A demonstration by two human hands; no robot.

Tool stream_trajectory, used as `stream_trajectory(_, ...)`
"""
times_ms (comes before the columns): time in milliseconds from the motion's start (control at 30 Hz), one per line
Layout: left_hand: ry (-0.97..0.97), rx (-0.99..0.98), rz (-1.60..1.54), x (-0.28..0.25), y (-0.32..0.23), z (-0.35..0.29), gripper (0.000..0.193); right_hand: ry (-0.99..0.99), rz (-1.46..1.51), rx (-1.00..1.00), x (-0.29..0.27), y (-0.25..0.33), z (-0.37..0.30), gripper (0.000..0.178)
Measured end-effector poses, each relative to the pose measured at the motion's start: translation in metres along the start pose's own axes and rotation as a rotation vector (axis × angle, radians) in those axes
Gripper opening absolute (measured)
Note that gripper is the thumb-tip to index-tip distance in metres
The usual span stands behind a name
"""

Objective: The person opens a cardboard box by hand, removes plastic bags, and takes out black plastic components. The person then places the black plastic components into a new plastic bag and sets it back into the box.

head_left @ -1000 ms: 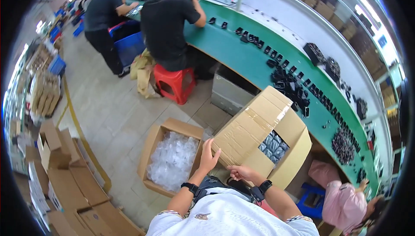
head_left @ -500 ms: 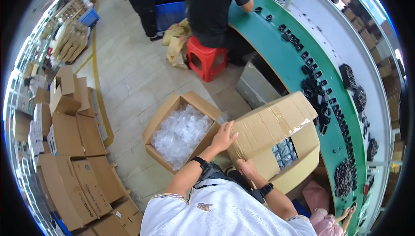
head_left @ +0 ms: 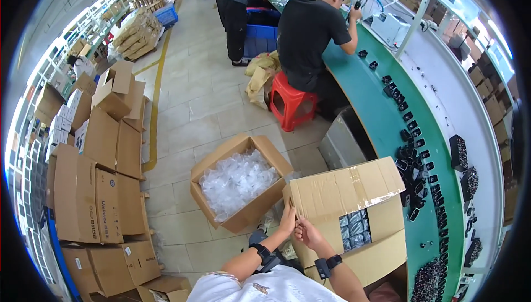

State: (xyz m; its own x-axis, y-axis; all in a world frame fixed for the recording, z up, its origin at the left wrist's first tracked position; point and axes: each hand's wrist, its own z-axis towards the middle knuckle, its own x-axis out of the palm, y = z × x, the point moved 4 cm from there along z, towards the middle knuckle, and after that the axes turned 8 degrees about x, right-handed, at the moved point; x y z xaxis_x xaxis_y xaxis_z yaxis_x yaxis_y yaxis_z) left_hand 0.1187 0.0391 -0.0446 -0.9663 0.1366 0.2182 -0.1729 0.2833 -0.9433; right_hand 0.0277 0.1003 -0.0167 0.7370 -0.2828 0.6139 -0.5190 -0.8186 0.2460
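A large cardboard box [head_left: 347, 187] stands right in front of me, its flaps partly over the top. Through the gap show several dark bundles in clear plastic [head_left: 355, 229]. At the box's left edge, my left hand [head_left: 287, 220] is closed on the cardboard. Just right of it my right hand [head_left: 310, 234] is curled shut against the same edge; what its fingers pinch, if anything, is hidden. To the left, an open cardboard box [head_left: 206, 205] on the floor is filled with clear plastic pieces [head_left: 237, 183].
A green workbench [head_left: 362, 100] with rows of small black parts [head_left: 412, 128] curves along the right. One person [head_left: 310, 42] sits on a red stool [head_left: 290, 100]; another person [head_left: 235, 14] stands beyond. Stacked cartons [head_left: 102, 191] line the left, beside a yellow floor line [head_left: 156, 103].
My view has tilted up, showing more of the room ahead. My left hand has come down along the box's left edge, and both hands are now close together.
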Motion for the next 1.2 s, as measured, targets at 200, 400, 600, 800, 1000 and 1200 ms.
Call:
stream_trajectory(200,-0.013,0.248,0.168,-0.017,0.055,0.014,0.058,-0.168,0.03,-0.12,0.007,-0.008,0.008,0.031)
stream_trajectory(400,0.016,0.521,0.187,-0.016,0.058,0.019,0.065,-0.272,-0.554,-0.761,0.034,-0.002,0.004,0.03)
stream_trajectory(600,0.154,0.536,0.247,-0.009,-0.025,0.001,0.079,-0.271,-0.636,-0.756,0.073,0.006,-0.014,0.032)
stream_trajectory(800,0.466,0.844,0.922,0.006,-0.104,0.081,0.071,-0.525,-0.785,-0.648,-0.026,-0.007,-0.09,0.029)
stream_trajectory(1000,-0.193,0.313,0.921,-0.008,-0.126,0.199,0.07,-0.847,-0.602,-0.572,-0.107,-0.051,-0.107,0.028)
stream_trajectory(1200,0.261,0.53,1.404,-0.039,-0.012,0.265,0.072,-1.039,-0.823,-0.703,-0.085,-0.037,-0.092,0.026)
